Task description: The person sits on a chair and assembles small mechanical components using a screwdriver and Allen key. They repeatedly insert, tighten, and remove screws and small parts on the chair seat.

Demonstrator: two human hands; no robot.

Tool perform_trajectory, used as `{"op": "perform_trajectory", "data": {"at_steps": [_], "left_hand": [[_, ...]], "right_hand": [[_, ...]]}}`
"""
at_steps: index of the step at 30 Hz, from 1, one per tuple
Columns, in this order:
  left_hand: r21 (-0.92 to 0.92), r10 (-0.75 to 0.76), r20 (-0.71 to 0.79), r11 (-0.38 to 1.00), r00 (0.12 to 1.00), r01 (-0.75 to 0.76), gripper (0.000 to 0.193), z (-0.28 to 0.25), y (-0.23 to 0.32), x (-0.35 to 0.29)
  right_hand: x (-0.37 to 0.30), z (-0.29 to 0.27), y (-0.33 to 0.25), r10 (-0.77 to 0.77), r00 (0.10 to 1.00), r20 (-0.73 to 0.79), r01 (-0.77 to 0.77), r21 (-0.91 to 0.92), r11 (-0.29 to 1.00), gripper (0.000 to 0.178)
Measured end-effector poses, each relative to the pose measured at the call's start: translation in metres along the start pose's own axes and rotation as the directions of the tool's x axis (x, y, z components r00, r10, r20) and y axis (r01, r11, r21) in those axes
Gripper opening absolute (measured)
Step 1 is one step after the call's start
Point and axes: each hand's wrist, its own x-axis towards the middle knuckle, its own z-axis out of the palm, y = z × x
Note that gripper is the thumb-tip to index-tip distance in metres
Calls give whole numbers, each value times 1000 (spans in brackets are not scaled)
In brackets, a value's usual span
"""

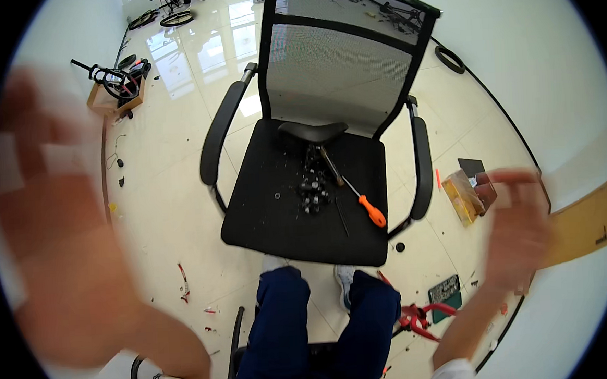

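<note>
My left hand [66, 250] is raised close to the camera at the left, its palm bare and its fingers apart but smeared by motion. At the right, my right hand [518, 233] is also up and blurred, fingers loosely apart, with nothing seen in it. Between them stands a black office chair [257, 216]. On its seat lie a black bicycle saddle [313, 131] with its post, an orange-handled screwdriver [372, 212], a heap of small dark metal parts [313, 196], a thin rod [343, 218] and a small ring [277, 196]. Neither hand touches these.
Red-handled pliers or cutters [420, 318] lie by my right knee, near a dark green case [445, 295]. A clear box with yellow contents [463, 198] sits right of the chair. A carton of bike parts [110, 100] stands far left; a tyre [450, 59] leans far right.
</note>
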Motion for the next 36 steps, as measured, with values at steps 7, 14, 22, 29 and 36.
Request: {"op": "perform_trajectory", "data": {"at_steps": [7,14,22,29,36], "left_hand": [[449,-566,-637,281,524,848,30,-60,-352,-155],[778,-669,-447,37,594,628,53,-43,-402,-166],[505,-596,-652,120,469,855,41,-51,-390,-172],[-152,-626,-659,654,418,741,29,-51,-383,-167],[-595,-770,-531,637,355,490,12,-63,-384,-164]], "right_hand": [[-91,-6,261,625,776,-85,-378,-856,354,38],[-77,-5,297,499,853,-153,-329,-899,287,19],[-101,15,309,654,755,-55,-390,-838,381,14],[-85,23,288,862,501,-77,-864,-112,492,19],[-94,65,270,821,568,55,-822,-15,569,18]]}}
